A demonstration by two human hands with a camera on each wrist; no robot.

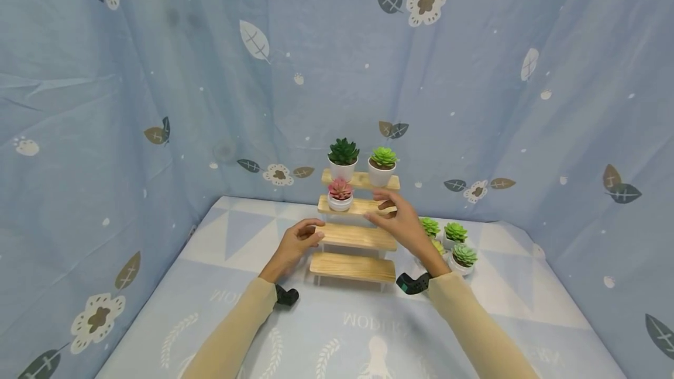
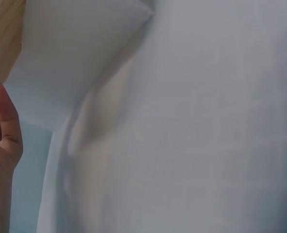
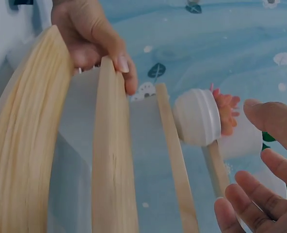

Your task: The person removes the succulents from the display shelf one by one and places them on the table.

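Observation:
A four-tier wooden stand (image 1: pixel 353 266) stands on the table. My left hand (image 1: pixel 295 244) holds the left end of its second tier from the bottom, thumb and forefinger at the board's edge, as the right wrist view shows. A pink succulent in a white pot (image 1: pixel 340 197) sits at the left of the third tier. To the right of that pot hovers my right hand (image 1: pixel 397 221), fingers spread and slightly bent, holding nothing. The top tier bears a dark green succulent (image 1: pixel 343 154) at left and a bright green one (image 1: pixel 382 159) at right.
Several potted succulents (image 1: pixel 463 256) stand in a group on the table right of the stand, partly hidden by my right forearm. A patterned cloth (image 1: pixel 263 338) covers the table. Blue floral curtains (image 1: pixel 326 75) hang behind it and at both sides.

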